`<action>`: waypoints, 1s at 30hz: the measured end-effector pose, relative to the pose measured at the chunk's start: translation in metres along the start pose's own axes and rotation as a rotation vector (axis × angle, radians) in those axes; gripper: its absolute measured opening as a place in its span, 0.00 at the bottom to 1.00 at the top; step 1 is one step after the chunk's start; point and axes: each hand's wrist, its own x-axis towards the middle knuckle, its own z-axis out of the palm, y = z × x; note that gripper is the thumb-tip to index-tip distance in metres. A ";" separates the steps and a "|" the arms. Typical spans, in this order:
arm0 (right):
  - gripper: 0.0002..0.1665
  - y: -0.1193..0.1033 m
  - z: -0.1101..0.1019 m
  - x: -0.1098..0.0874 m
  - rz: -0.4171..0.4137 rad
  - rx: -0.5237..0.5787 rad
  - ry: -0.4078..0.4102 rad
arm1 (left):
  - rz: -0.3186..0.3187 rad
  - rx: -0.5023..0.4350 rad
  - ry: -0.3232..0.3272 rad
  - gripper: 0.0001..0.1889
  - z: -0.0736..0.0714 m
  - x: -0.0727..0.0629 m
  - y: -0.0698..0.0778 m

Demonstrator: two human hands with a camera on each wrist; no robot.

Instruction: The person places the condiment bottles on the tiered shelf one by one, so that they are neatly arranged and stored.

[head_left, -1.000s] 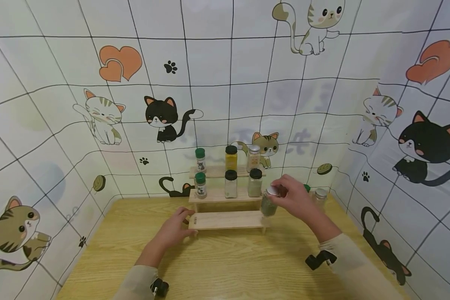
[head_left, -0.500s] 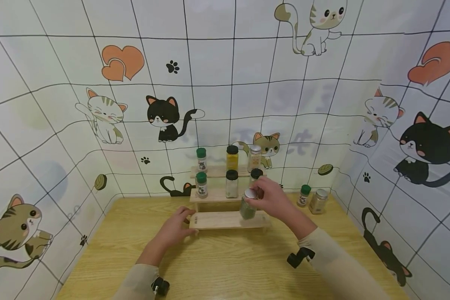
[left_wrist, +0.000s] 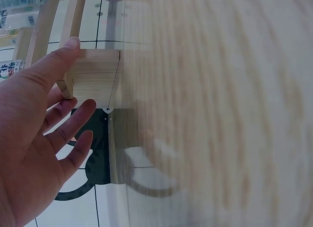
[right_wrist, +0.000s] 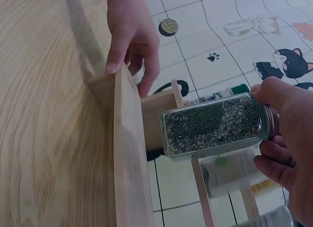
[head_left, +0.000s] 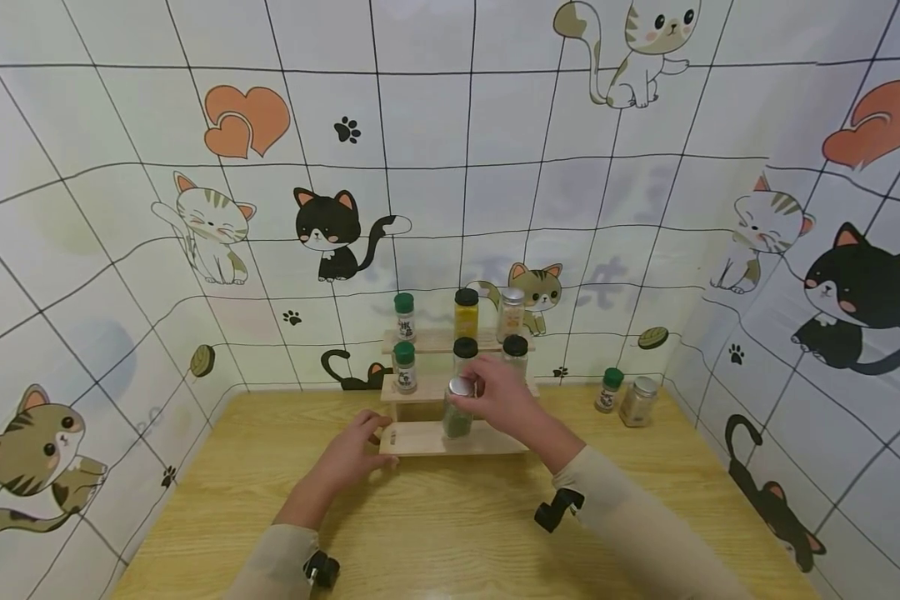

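Observation:
My right hand [head_left: 498,398] holds a square glass spice jar [head_left: 458,422] by its silver lid, over the lowest tier of a three-step wooden rack [head_left: 416,439]. In the right wrist view, dark green dried flakes fill much of the jar [right_wrist: 212,126], and a gap shows between its base and the board. My left hand [head_left: 348,450] pinches the left end of that lowest board, thumb on the near edge and fingertips on the far side, as the left wrist view shows the hand [left_wrist: 36,126]. Part of the middle tier's jars is hidden behind my right hand.
On the upper tiers stand green-capped bottles [head_left: 404,367], black-lidded jars [head_left: 466,315] and a silver-lidded jar [head_left: 512,317]. At the right of the wooden table [head_left: 435,533] are a green-capped bottle [head_left: 609,392] and a silver-lidded jar [head_left: 638,403]. A cat-print wall covering closes off the back.
My right hand has carried the jar leftward, from the rack's right end to about the middle of the lowest tier. The left hand stays at the board's left end.

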 end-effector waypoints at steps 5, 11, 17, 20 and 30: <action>0.16 -0.011 0.016 0.008 -0.005 -0.009 0.000 | -0.009 -0.005 -0.004 0.36 -0.001 0.001 0.000; 0.17 -0.021 0.035 0.015 0.001 -0.026 -0.006 | -0.003 -0.005 -0.004 0.36 -0.001 0.001 0.000; 0.18 -0.023 0.051 0.023 0.002 -0.063 -0.032 | 0.004 -0.011 -0.005 0.35 -0.002 0.000 -0.001; 0.19 -0.025 0.057 0.026 -0.001 -0.075 -0.032 | 0.004 -0.019 -0.008 0.34 -0.002 0.000 -0.001; 0.20 -0.033 0.074 0.031 0.053 -0.039 -0.037 | 0.014 -0.012 -0.011 0.34 -0.003 -0.001 0.001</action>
